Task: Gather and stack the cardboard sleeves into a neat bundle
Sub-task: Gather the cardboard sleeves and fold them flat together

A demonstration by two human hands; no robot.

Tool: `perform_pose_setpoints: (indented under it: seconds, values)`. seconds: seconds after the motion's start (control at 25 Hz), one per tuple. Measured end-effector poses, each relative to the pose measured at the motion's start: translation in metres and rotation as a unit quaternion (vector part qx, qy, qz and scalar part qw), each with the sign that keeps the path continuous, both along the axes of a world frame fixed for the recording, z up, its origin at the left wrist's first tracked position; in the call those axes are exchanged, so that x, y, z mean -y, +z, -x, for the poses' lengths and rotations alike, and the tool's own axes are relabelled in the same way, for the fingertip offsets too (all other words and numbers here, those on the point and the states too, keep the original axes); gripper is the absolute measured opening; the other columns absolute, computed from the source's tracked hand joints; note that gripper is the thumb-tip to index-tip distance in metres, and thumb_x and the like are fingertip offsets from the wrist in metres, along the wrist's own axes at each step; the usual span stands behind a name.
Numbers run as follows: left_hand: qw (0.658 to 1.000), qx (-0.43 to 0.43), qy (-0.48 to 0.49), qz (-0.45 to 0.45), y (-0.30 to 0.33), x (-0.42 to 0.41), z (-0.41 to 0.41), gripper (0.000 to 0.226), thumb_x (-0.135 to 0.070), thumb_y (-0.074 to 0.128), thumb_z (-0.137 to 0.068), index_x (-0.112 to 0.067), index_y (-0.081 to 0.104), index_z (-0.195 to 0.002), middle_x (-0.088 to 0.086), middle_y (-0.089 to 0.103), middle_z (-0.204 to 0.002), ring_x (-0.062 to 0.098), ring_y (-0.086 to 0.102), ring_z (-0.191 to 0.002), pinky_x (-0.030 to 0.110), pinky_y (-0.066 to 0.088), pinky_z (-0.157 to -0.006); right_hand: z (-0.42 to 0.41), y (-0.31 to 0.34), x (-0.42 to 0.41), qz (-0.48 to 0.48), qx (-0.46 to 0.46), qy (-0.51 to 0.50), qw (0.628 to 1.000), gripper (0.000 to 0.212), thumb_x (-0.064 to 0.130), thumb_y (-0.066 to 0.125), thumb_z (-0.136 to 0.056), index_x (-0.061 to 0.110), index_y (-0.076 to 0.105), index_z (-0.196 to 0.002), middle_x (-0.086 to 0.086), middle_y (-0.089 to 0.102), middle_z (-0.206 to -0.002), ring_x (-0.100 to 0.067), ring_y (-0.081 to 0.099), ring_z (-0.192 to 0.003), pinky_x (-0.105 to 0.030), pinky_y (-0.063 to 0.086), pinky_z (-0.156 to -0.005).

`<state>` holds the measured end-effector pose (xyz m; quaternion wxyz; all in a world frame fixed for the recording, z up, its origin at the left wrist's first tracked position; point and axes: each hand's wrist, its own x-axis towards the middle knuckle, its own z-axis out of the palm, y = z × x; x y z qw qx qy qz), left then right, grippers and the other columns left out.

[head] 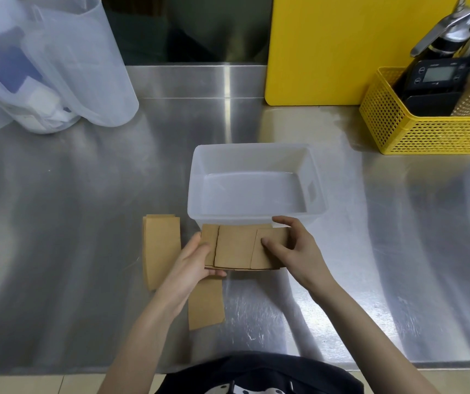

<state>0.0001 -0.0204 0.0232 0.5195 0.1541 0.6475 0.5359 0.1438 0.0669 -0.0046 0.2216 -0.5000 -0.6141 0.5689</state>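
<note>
Steel counter, filling most of the frame, carries all items. Upper left: translucent jugs. Upper centre-right: a yellow board standing on edge; at the right edge, a yellow perforated basket holding tools and a small timer. Centre: an empty translucent tub.

Just below the tub, partly overlapping its near wall in the view, is the held bundle of cardboard sleeves, several flat brown pieces fanned sideways with edges staggered, not yet square. The left hand grips the bundle's left end, thumb beneath the lower edge, the other fingers curled over the top face. The right hand closes on the right end, thumb on the face and the other fingers wrapped over the far edge.

Two loose pieces lie apart from the bundle: a left sleeve flat on the counter left of centre, which may be more than one layer, and a lower sleeve partly under the left forearm.

Progress, as judged: gathering is well under way; the two strays remain to be added, and the fanned edges need tapping flush.
</note>
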Motion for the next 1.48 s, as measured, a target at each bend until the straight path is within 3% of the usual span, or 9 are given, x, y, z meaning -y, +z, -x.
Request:
perform_pose_setpoints:
  seconds: [0.08, 0.2, 0.4, 0.68, 0.8, 0.96, 1.16, 1.28, 1.48]
  values:
    - [1.000, 0.018, 0.009, 0.006, -0.003, -0.002, -0.001, 0.028, -0.010, 0.032, -0.095, -0.026, 0.048, -0.079, -0.009, 0.052, -0.084, 0.013, 0.056, -0.069, 0.030, 0.053, -0.061, 0.003, 0.001, 0.003, -0.004, -0.006, -0.002, 1.000, 0.034, 0.018, 0.062, -0.082, 0.023, 0.051, -0.114, 0.010, 0.051, -0.085, -0.003, 0.050, -0.077, -0.003, 0.042, -0.060]
    - [1.000, 0.018, -0.015, -0.004, -0.007, -0.001, 0.001, 0.021, -0.026, 0.032, -0.095, -0.025, 0.053, -0.094, -0.004, 0.059, -0.092, 0.008, 0.063, -0.067, 0.024, 0.056, -0.057, 0.008, 0.002, 0.005, -0.007, -0.003, 0.001, 1.000, 0.034, 0.018, 0.063, -0.082, 0.021, 0.050, -0.113, 0.010, 0.048, -0.081, -0.004, 0.048, -0.074, -0.003, 0.040, -0.058]
    - [0.996, -0.059, -0.058, -0.027, -0.011, 0.007, 0.002, 0.017, -0.022, 0.042, -0.092, -0.030, 0.047, -0.105, -0.013, 0.058, -0.104, 0.007, 0.058, -0.091, 0.013, 0.054, -0.058, 0.011, 0.005, 0.007, -0.001, -0.002, 0.007, 1.000, 0.036, 0.020, 0.065, -0.080, 0.022, 0.049, -0.113, 0.010, 0.050, -0.081, -0.004, 0.050, -0.073, -0.004, 0.041, -0.055]
    - [0.994, -0.098, -0.011, -0.047, -0.009, 0.017, 0.016, 0.023, -0.018, 0.041, -0.093, -0.039, 0.045, -0.086, -0.010, 0.059, -0.101, 0.012, 0.059, -0.082, 0.008, 0.051, -0.054, 0.016, 0.008, 0.008, 0.015, -0.025, 0.022, 0.999, 0.017, 0.030, 0.041, -0.093, 0.023, 0.054, -0.103, 0.007, 0.054, -0.078, -0.010, 0.052, -0.073, -0.022, 0.042, -0.067]
    - [0.993, -0.109, 0.021, -0.044, -0.009, 0.026, 0.033, 0.015, -0.020, 0.041, -0.093, -0.031, 0.051, -0.093, -0.006, 0.062, -0.098, 0.009, 0.062, -0.071, 0.013, 0.054, -0.062, 0.021, 0.002, 0.008, 0.028, -0.042, 0.034, 0.998, 0.020, 0.024, 0.037, -0.095, 0.019, 0.056, -0.098, 0.008, 0.060, -0.075, 0.002, 0.058, -0.064, -0.011, 0.043, -0.063]
    - [0.988, -0.107, 0.093, -0.058, -0.008, 0.041, 0.058, 0.019, -0.016, 0.042, -0.092, -0.030, 0.054, -0.090, -0.008, 0.062, -0.093, -0.001, 0.063, -0.068, 0.013, 0.054, -0.055, 0.033, -0.021, 0.016, -0.080, 0.091, 0.163, 0.979, 0.022, 0.019, 0.054, -0.087, 0.014, 0.055, -0.108, -0.003, 0.060, -0.087, -0.010, 0.056, -0.075, -0.008, 0.041, -0.068]
    - [0.982, -0.104, 0.145, -0.068, -0.008, 0.056, 0.069, 0.020, -0.012, 0.041, -0.092, -0.028, 0.053, -0.089, -0.008, 0.060, -0.092, 0.007, 0.058, -0.080, 0.013, 0.053, -0.052, 0.066, -0.039, 0.035, -0.160, 0.255, 0.348, 0.888, 0.061, 0.039, 0.063, -0.078, 0.015, 0.039, -0.129, -0.014, 0.041, -0.126, -0.031, 0.035, -0.122, -0.038, 0.033, -0.105]
    - [0.981, -0.097, 0.156, -0.065, -0.012, 0.059, 0.069, 0.017, -0.012, 0.041, -0.092, -0.025, 0.053, -0.091, -0.006, 0.060, -0.092, 0.009, 0.058, -0.081, 0.013, 0.053, -0.051, 0.076, -0.040, 0.038, -0.191, 0.333, 0.355, 0.852, 0.076, 0.046, 0.066, -0.073, 0.014, 0.030, -0.132, -0.014, 0.029, -0.136, -0.032, 0.025, -0.128, -0.044, 0.026, -0.108]
    - [0.983, -0.095, 0.151, -0.048, -0.016, 0.061, 0.071, 0.016, -0.014, 0.042, -0.092, -0.026, 0.053, -0.095, -0.006, 0.060, -0.096, 0.009, 0.058, -0.086, 0.013, 0.054, -0.054, 0.078, -0.042, 0.037, -0.193, 0.337, 0.314, 0.867, 0.066, 0.036, 0.072, -0.070, 0.010, 0.036, -0.119, -0.015, 0.032, -0.131, -0.034, 0.030, -0.124, -0.042, 0.028, -0.105]
